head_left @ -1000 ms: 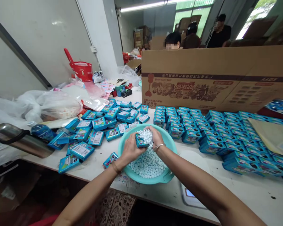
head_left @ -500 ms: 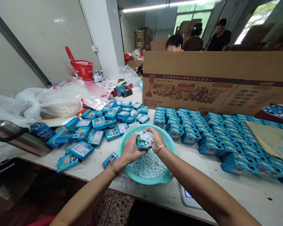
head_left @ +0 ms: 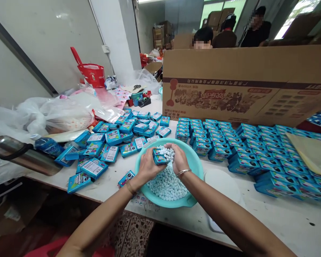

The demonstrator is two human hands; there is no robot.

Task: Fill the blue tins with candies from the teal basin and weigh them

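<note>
Over a turquoise basin (head_left: 198,167), my left hand (head_left: 146,165) is closed around a small blue candy box (head_left: 159,158), tilted toward the right. My right hand (head_left: 180,159) is cupped against the box's right side, holding a heap of white candies (head_left: 169,153) at its top. Which candies lie in the box and which in the palm is hard to separate. More pale candies (head_left: 167,187) fill the basin's bottom below both hands. A single blue box (head_left: 126,178) lies on the table, left of the basin.
Loose blue boxes (head_left: 111,153) are piled to the left, beside a steel flask (head_left: 24,155). Rows of upright blue boxes (head_left: 219,151) stand right. A white scale (head_left: 223,185) sits right of the basin, partly under my right forearm. A large carton (head_left: 216,71) blocks the back; people are beyond it.
My right palm has opened out somewhat and turned more upright beside the box. The candy heap at the box has shrunk a little. The camera view has shifted slightly.
</note>
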